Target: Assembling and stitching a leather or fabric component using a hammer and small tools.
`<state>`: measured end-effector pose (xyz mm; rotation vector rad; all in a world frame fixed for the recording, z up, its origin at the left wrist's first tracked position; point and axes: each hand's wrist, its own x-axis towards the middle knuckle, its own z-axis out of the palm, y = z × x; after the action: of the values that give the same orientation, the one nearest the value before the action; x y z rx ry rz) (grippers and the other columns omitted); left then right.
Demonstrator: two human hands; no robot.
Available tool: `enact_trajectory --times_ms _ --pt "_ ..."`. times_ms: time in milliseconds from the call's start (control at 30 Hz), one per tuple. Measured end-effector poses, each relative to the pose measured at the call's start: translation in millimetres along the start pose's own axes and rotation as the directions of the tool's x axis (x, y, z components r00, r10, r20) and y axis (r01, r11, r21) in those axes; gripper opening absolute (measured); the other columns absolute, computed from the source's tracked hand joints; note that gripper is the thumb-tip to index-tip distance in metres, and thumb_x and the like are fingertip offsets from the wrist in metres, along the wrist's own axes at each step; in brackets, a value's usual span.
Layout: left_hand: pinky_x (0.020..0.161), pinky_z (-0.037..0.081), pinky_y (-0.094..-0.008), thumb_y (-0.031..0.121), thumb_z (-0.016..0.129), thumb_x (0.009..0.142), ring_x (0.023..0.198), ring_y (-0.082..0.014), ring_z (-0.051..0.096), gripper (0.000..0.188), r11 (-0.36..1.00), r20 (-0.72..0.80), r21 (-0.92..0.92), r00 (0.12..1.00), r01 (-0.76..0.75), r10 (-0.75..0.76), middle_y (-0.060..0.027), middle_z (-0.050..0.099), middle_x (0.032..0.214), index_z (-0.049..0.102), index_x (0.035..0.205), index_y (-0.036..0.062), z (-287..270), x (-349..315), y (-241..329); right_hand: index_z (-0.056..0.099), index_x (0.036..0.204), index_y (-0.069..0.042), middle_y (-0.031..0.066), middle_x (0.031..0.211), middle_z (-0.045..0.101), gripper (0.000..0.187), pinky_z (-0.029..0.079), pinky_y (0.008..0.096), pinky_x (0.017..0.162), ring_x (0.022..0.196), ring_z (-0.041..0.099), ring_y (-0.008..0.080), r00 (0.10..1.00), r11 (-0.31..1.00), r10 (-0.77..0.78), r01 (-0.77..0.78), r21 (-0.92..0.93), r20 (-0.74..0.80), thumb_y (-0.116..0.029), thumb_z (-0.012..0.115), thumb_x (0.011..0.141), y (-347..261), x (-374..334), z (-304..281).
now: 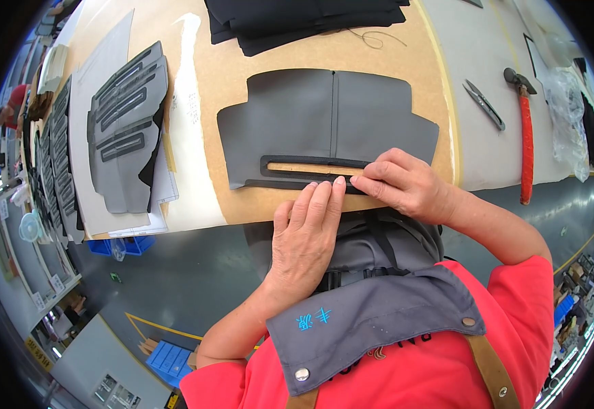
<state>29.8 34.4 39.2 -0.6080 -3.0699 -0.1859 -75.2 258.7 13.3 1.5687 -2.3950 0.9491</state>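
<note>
A flat grey panel, cut like leather or coated fabric, lies before me with a seam down its middle. Near its lower edge is a long slot framed by a black edging strip; brown board shows through. My left hand rests its outstretched fingertips on the strip below the slot. At the slot's right end my right hand has its fingers curled and its thumb and forefinger closed at the strip. The right end of the slot is hidden under that hand.
Black pieces are stacked at the far edge with a loose thread. Similar slotted grey panels lie to the left. On the right are thread snips and a red-handled hammer, beside clear plastic.
</note>
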Motion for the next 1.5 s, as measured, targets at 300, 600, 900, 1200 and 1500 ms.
enact_trajectory --times_ms 300,600,900,1200,1500 --pt "0.102 0.039 -0.0379 0.014 0.065 0.089 0.128 -0.0193 0.054 0.054 0.999 -0.004 0.038 1.0 -0.02 0.02 -0.0058 0.055 0.132 0.06 0.143 0.0112 1 5 6 0.072 0.106 0.0 0.0076 0.097 0.064 0.032 0.057 0.0341 0.076 0.088 0.063 0.0243 0.997 0.997 0.082 -0.082 0.008 0.001 -0.004 0.073 0.074 1 -8 -3" --pt "0.104 0.04 -0.0373 0.013 0.063 0.09 0.129 -0.0208 0.054 0.053 1.0 -0.037 0.004 0.999 -0.023 0.023 -0.0079 0.056 0.131 0.06 0.142 0.0066 -1 10 14 0.074 0.11 0.0 0.0067 0.095 0.063 0.036 0.055 0.0331 0.073 0.085 0.061 0.0241 0.994 0.994 0.105 -0.105 0.026 -0.022 -0.002 0.072 0.074 2 -14 -6" --pt "0.105 0.039 -0.0399 -0.003 0.063 0.083 0.128 -0.0239 0.055 0.061 0.995 0.003 -0.096 1.0 0.016 -0.015 -0.01 0.053 0.134 0.059 0.143 0.0069 -3 12 20 0.074 0.109 -0.001 0.0064 0.095 0.064 0.033 0.054 0.0331 0.071 0.084 0.06 0.0238 0.998 0.998 0.056 -0.055 0.035 -0.02 -0.001 0.077 0.076 5 -19 -9" --pt "0.105 0.042 -0.0404 0.013 0.063 0.089 0.128 -0.024 0.054 0.055 0.997 -0.012 -0.07 0.999 -0.035 0.034 -0.0106 0.055 0.134 0.059 0.144 0.0061 0 14 22 0.073 0.107 -0.003 0.0058 0.096 0.064 0.032 0.054 0.0335 0.071 0.085 0.06 0.0244 0.998 0.998 0.052 -0.051 0.034 -0.044 -0.002 0.075 0.076 4 -24 -13" --pt "0.105 0.041 -0.0405 0.013 0.064 0.088 0.129 -0.0236 0.053 0.055 0.993 0.01 -0.101 0.998 -0.057 0.059 -0.0108 0.055 0.135 0.06 0.143 0.0064 -4 17 25 0.075 0.108 -0.004 0.0047 0.095 0.064 0.036 0.052 0.033 0.069 0.083 0.059 0.0233 0.999 0.999 0.035 -0.034 0.033 -0.025 0.003 0.079 0.073 8 -35 -17"
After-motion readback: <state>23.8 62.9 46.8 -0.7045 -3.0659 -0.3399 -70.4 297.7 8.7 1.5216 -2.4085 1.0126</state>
